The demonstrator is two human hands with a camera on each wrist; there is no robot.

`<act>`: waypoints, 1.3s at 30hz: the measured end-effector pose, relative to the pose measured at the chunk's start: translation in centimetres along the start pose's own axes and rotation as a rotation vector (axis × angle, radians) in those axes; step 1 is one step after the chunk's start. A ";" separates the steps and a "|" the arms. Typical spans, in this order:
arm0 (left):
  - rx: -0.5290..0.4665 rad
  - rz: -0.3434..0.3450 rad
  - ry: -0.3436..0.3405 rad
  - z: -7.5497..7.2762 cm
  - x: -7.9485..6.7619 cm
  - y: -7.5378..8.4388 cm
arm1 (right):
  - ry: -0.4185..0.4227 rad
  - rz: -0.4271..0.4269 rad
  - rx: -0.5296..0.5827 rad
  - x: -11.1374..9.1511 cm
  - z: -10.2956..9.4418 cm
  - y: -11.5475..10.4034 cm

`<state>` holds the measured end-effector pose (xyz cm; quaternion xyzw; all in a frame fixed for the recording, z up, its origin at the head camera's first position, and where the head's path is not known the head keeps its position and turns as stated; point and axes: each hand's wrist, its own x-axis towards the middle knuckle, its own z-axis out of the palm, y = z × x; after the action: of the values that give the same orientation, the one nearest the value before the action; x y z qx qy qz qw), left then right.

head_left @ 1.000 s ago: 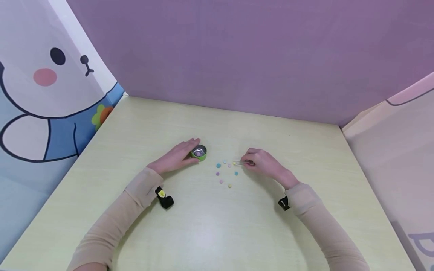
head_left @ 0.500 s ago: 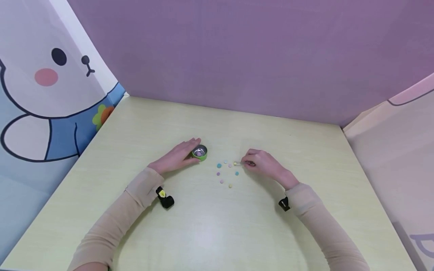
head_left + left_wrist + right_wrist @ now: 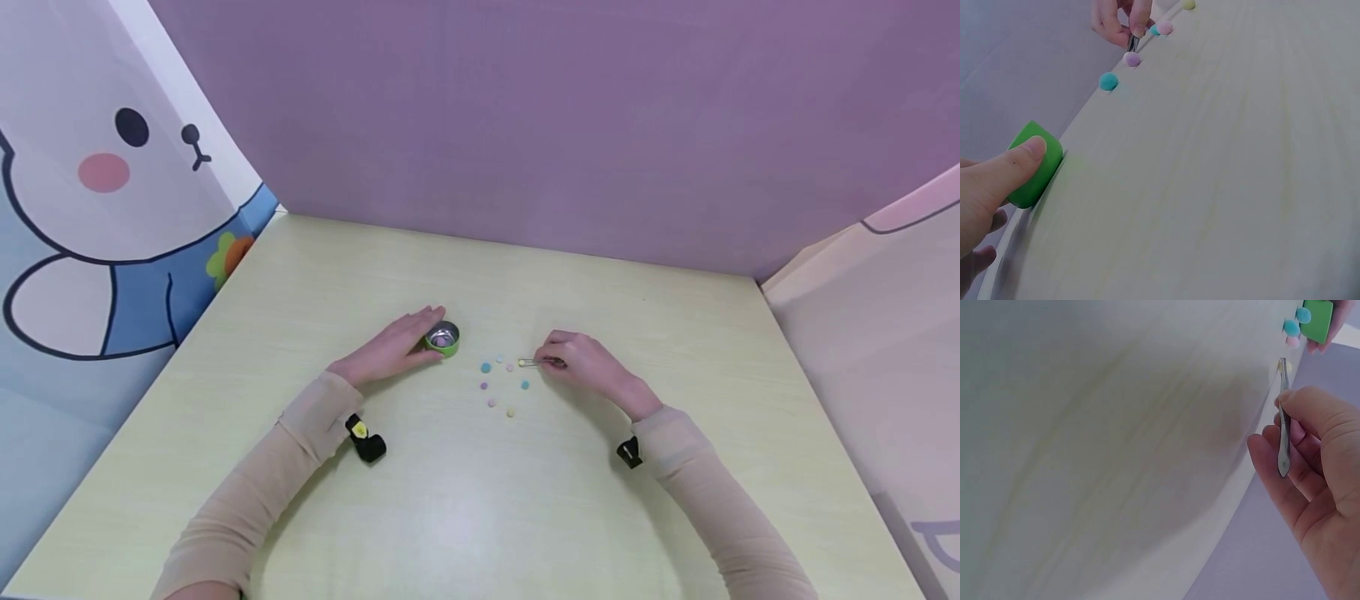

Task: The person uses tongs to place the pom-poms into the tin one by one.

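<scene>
My left hand [image 3: 390, 346] holds a small round green tin [image 3: 1038, 172] at its side, with the thumb on the near wall and the fingers round the far side. A pale purple ball [image 3: 441, 341] shows inside its silvery interior in the head view. My right hand [image 3: 588, 367] pinches metal tweezers [image 3: 1284, 437] between thumb and fingers. At their tips is a yellow pom-pom [image 3: 521, 362]; whether it touches the table I cannot tell. Several pom-poms lie loose between the hands, among them a teal one [image 3: 486, 367], a purple one [image 3: 483, 386] and another yellow one [image 3: 511, 412].
All of this is on a pale wooden table [image 3: 450, 500]. A purple panel [image 3: 525, 125] rises along its back edge. Printed panels stand at both sides, the left one [image 3: 60, 333] with a cartoon animal. A black wrist device [image 3: 367, 442] sits under the left cuff.
The tweezers' prongs look a little closer together around the yellow pom-pom. Both hands stay almost in place, and the tin has not moved on the table.
</scene>
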<state>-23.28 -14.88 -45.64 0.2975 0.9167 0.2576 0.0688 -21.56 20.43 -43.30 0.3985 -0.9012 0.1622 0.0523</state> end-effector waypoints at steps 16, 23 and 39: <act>0.018 0.011 0.015 -0.1 -0.3 -0.2 | 0.028 -0.025 0.006 -0.1 0.0 -0.1; 0.018 0.018 0.016 -0.1 -0.3 -0.2 | 0.060 -0.061 -0.001 -0.1 0.0 0.0; 0.020 0.016 0.010 -0.2 -0.4 -0.5 | 0.031 -0.031 0.000 0.4 -0.3 -0.2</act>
<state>-23.27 -15.55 -45.70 0.3041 0.9173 0.2503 0.0590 -21.68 20.15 -42.84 0.4100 -0.8939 0.1677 0.0687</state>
